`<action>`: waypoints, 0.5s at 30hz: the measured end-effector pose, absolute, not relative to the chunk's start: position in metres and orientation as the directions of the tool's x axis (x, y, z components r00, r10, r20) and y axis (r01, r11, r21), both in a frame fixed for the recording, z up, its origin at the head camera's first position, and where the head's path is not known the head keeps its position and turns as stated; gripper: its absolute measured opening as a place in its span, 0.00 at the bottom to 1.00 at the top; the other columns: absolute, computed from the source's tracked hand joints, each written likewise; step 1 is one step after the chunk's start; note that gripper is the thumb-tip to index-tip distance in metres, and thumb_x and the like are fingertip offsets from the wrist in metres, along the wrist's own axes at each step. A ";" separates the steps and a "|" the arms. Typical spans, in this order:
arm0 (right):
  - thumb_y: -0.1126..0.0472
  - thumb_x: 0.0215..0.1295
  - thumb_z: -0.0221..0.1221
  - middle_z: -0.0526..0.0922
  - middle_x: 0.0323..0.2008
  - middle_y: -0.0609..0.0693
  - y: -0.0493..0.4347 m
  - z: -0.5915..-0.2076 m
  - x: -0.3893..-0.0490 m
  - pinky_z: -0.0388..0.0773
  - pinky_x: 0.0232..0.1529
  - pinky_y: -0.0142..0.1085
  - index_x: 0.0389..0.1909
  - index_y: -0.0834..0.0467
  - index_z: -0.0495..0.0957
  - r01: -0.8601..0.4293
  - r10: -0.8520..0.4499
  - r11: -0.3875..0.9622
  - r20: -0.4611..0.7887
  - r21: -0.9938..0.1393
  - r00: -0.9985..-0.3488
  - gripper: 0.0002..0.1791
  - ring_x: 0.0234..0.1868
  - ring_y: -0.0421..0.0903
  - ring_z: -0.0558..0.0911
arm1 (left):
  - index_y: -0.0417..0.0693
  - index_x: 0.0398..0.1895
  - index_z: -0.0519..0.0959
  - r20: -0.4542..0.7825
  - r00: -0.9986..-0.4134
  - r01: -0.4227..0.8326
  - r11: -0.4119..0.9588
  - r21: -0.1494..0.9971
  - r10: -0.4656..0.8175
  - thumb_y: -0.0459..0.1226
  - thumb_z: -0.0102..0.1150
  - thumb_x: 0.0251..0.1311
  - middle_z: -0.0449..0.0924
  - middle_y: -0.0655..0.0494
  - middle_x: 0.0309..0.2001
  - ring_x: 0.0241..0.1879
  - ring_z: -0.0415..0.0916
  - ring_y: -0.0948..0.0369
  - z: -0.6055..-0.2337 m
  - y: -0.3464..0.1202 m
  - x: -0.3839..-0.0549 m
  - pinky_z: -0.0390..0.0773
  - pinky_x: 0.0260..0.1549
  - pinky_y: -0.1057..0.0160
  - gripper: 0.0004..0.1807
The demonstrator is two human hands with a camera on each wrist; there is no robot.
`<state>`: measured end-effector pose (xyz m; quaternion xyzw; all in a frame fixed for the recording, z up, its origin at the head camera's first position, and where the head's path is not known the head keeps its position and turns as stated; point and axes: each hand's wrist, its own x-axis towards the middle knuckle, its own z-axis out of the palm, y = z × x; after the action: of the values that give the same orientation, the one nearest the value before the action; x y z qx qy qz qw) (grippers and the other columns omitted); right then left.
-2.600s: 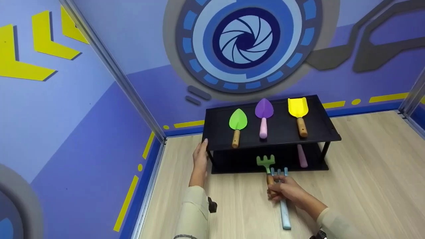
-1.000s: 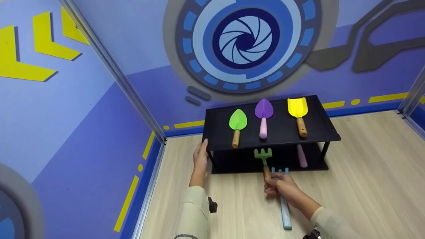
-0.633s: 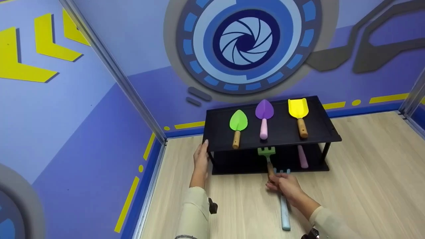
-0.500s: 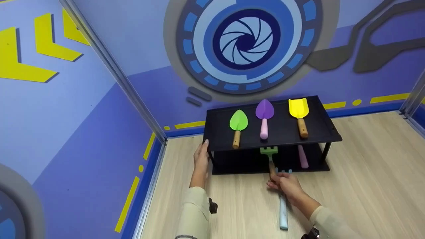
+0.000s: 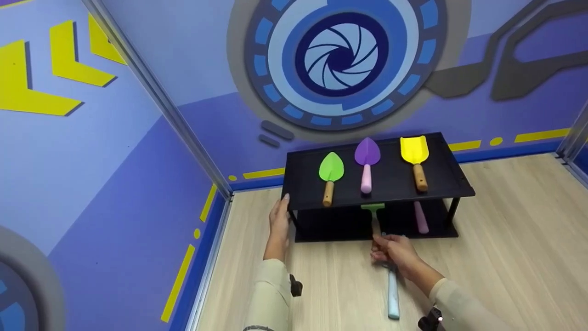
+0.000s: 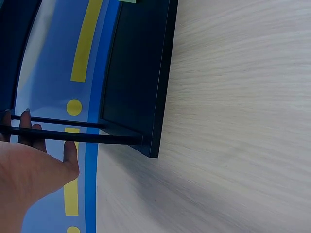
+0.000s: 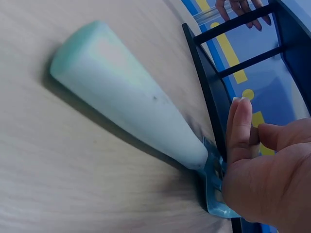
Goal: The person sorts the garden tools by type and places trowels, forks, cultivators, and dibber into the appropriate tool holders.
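Note:
My right hand [image 5: 398, 252] pinches the wooden handle of a green hand rake [image 5: 375, 223]. The rake's head reaches in under the front edge of the upper tier of a black two-tier rack [image 5: 303, 184], and its tines are hidden. Below that hand a light blue hand fork [image 5: 392, 294] lies on the table, its head mostly covered by the hand. My left hand [image 5: 279, 218] holds the rack at its left front corner, thumb and fingers about the post [image 6: 87, 137]. On top lie a green trowel [image 5: 331, 168], a purple trowel [image 5: 367, 151] and a yellow shovel [image 5: 414, 149].
A pink handle [image 5: 421, 218] sticks out from the right part of the lower tier [image 5: 330, 225]. The rack stands on a wood-grain table [image 5: 514, 248] close to the blue patterned back wall [image 5: 206, 124]. Another panel wall rises at the left.
The right hand has carried the green rake forward from in front of the rack to between the tiers, and its tines have gone out of sight. The left hand keeps its place.

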<state>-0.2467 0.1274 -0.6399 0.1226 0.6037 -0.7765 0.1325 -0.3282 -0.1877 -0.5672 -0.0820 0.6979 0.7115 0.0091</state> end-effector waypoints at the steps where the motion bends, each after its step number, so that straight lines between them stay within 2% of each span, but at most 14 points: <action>1: 0.60 0.78 0.62 0.87 0.33 0.54 0.128 -0.641 -0.247 0.90 0.37 0.31 0.53 0.76 0.75 0.351 -0.060 -0.236 -0.347 -0.906 -0.936 0.20 0.31 0.42 0.89 | 0.46 0.87 0.52 -0.135 -0.985 -0.133 -0.026 0.991 -0.104 0.64 0.50 0.76 0.49 0.43 0.87 0.87 0.47 0.40 -0.567 -0.188 -0.328 0.50 0.86 0.39 0.49; 8: 0.65 0.79 0.59 0.88 0.37 0.54 0.130 -0.641 -0.246 0.90 0.42 0.30 0.58 0.78 0.71 0.346 -0.118 -0.244 -0.327 -0.906 -0.938 0.20 0.36 0.41 0.90 | 0.44 0.88 0.48 -0.147 -0.981 -0.146 -0.019 0.989 -0.125 0.64 0.51 0.75 0.48 0.42 0.88 0.87 0.48 0.40 -0.564 -0.187 -0.326 0.50 0.86 0.39 0.51; 15: 0.57 0.82 0.57 0.90 0.34 0.52 0.131 -0.642 -0.247 0.90 0.37 0.33 0.54 0.74 0.75 0.390 -0.133 -0.196 -0.369 -0.900 -0.920 0.20 0.32 0.41 0.91 | 0.47 0.88 0.51 -0.153 -0.980 -0.154 -0.007 0.988 -0.126 0.65 0.52 0.75 0.49 0.43 0.87 0.86 0.49 0.40 -0.565 -0.187 -0.325 0.50 0.85 0.37 0.50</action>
<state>-0.2468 0.1310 -0.6416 0.1050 0.6108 -0.7661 0.1706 -0.3250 -0.1867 -0.5645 -0.0992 0.7044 0.7028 0.0100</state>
